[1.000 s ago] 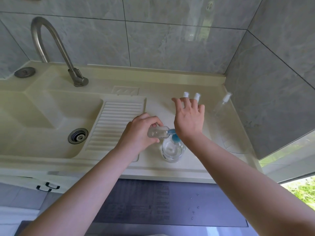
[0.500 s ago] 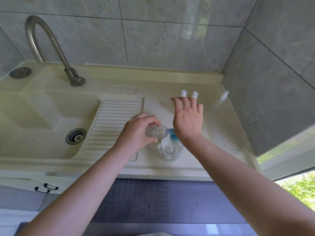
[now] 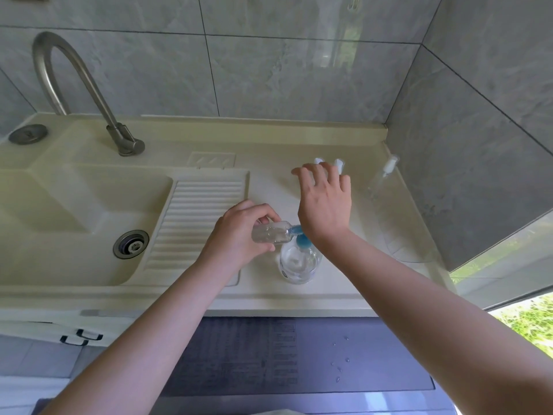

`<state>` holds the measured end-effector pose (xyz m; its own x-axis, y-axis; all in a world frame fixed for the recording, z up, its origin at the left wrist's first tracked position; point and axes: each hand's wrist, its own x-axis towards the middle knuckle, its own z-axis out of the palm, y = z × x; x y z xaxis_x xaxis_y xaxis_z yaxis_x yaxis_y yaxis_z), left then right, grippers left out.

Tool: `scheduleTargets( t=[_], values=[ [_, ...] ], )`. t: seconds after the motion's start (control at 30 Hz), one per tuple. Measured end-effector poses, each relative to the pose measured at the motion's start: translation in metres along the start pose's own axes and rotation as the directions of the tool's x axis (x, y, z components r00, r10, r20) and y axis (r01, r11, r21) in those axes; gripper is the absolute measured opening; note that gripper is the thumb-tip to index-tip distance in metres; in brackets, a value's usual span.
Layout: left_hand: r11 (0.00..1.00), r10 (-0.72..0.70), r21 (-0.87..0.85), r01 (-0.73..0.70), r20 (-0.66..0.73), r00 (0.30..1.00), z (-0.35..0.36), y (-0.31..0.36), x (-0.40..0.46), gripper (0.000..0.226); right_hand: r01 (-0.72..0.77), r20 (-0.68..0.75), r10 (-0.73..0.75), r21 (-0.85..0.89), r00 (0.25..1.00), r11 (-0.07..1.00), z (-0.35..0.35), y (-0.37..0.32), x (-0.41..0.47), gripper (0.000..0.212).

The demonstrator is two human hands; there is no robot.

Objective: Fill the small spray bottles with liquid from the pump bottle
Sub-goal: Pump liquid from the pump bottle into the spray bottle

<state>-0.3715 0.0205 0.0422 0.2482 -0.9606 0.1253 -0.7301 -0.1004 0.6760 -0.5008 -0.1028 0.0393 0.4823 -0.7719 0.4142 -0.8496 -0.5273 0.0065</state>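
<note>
A clear pump bottle (image 3: 299,260) with a blue pump head (image 3: 302,241) stands near the front of the cream counter. My left hand (image 3: 239,235) grips a small clear bottle (image 3: 270,233) tilted on its side, its mouth at the blue spout. The heel of my right hand (image 3: 324,205) presses down on the pump head, fingers spread and straight. Two white spray caps (image 3: 338,163) peek out behind my right fingers. A further small spray bottle (image 3: 381,178) stands at the right by the wall.
The sink basin with its drain (image 3: 130,244) and a ribbed washboard (image 3: 197,226) lie to the left. A curved metal tap (image 3: 89,94) rises at the back. Tiled walls close in behind and on the right. A dark mat (image 3: 269,354) lies on the floor below.
Both hands stay on the small bottle and the pump head. My right fingers have spread a little further; the view has shifted slightly.
</note>
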Motion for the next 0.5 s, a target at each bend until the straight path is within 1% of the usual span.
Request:
scheduleTargets(
  t=[0.1, 0.13, 0.2, 0.3, 0.4, 0.5],
  values=[
    [1.0, 0.001, -0.002, -0.001, -0.008, 1.0, -0.002, 0.002, -0.001, 0.048, 0.006, 0.025, -0.006, -0.016, 1.0, 1.0, -0.008, 0.0, 0.005, 0.064],
    [1.0, 0.004, -0.001, -0.004, -0.012, 1.0, -0.001, 0.002, -0.001, 0.048, 0.012, 0.03, -0.011, -0.016, 0.999, 1.0, -0.008, 0.0, 0.005, 0.064],
    [1.0, 0.006, 0.003, -0.006, -0.015, 1.0, -0.002, 0.002, -0.002, 0.048, 0.011, 0.033, -0.011, 0.008, 0.999, 1.0, -0.004, 0.001, 0.002, 0.056],
    [1.0, 0.004, 0.012, -0.004, -0.014, 1.0, -0.003, 0.001, -0.001, 0.048, -0.019, 0.017, 0.018, 0.051, 1.0, 0.999, 0.005, 0.0, -0.004, 0.061],
    [1.0, 0.005, 0.017, -0.005, -0.007, 1.0, -0.003, 0.001, -0.002, 0.048, -0.013, 0.025, 0.012, 0.04, 1.0, 0.999, 0.004, 0.002, -0.003, 0.053],
    [1.0, 0.008, 0.016, -0.008, -0.013, 1.0, -0.004, 0.003, -0.001, 0.048, -0.053, 0.049, 0.05, 0.046, 0.998, 0.998, -0.002, 0.002, 0.002, 0.058]
  ],
)
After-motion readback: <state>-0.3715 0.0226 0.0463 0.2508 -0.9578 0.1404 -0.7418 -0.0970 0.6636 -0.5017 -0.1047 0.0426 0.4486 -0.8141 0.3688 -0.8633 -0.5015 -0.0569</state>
